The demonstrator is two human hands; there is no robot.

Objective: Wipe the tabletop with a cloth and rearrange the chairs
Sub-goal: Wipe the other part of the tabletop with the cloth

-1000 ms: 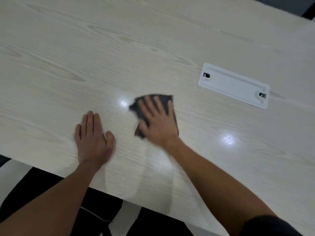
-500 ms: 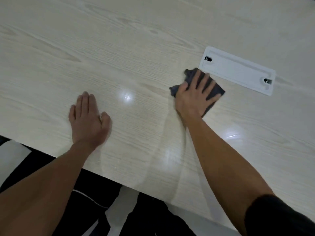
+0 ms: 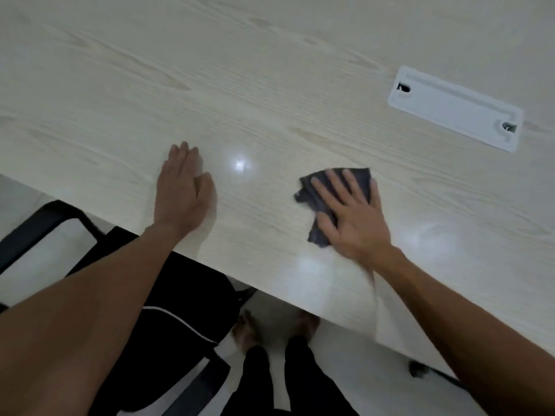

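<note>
A pale wood-grain tabletop (image 3: 270, 85) fills the upper view. My right hand (image 3: 351, 217) lies flat with spread, straight fingers on a dark grey cloth (image 3: 312, 193), pressing it to the table near the front edge. The cloth sticks out to the left and beyond the fingertips. My left hand (image 3: 183, 193) rests flat on the bare table to the left, fingers together and straight. A black chair (image 3: 168, 319) stands below the table edge under my left forearm, its armrest (image 3: 39, 223) at the far left.
A white rectangular cable cover (image 3: 453, 109) is set into the tabletop at the upper right. Below the table edge are a light floor, my dark trouser legs and feet (image 3: 249, 328), and a small dark chair foot (image 3: 417, 369) at the lower right.
My right hand has slid the cloth back from beside the cable cover toward the table's front edge. The view has shifted, so the chair and floor show more. My left hand stays flat.
</note>
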